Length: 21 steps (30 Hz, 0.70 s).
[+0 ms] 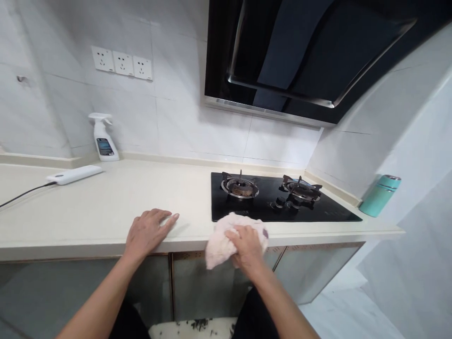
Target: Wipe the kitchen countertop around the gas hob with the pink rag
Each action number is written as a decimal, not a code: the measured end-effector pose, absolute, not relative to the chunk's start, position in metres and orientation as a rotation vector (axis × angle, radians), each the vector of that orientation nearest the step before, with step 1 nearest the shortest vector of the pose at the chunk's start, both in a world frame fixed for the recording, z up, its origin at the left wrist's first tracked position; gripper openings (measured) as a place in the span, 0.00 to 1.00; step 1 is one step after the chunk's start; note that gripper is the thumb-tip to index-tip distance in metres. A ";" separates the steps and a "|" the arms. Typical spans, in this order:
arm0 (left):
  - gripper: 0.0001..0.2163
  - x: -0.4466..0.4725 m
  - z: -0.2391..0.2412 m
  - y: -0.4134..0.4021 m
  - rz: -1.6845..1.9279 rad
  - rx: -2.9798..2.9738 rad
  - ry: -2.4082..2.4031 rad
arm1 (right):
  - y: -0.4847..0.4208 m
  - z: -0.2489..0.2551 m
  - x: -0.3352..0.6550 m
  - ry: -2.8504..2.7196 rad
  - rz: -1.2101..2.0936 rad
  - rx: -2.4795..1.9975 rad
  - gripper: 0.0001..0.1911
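Observation:
My right hand (247,247) grips a pale pink cloth (219,242) at the front edge of the countertop (141,188). Part of the cloth hangs over that edge, in front of the cabinet doors. Just behind it lies the black glass gas stove (261,214), with a left burner (240,187) and a right burner (302,189). My left hand (147,231) rests flat on the counter near its front edge, thumb apart from the fingers, holding nothing.
A white spray bottle (105,141) stands against the back wall. Left of it lies a white device (76,174) with a black cord. A teal flask (380,195) is at the right end. The range hood (282,56) overhangs the stove; cabinet doors (208,287) are below.

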<state>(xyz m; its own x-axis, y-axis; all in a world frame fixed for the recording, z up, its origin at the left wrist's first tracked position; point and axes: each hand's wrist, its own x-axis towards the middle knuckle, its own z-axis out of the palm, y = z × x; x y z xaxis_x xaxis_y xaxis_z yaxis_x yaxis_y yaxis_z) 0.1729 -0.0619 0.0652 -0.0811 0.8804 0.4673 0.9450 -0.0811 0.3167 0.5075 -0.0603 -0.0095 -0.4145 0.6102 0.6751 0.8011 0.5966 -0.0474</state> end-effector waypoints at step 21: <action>0.23 0.161 0.060 -0.057 -1.289 -2.070 -2.127 | 0.018 0.053 0.581 -1.502 0.346 -1.316 0.31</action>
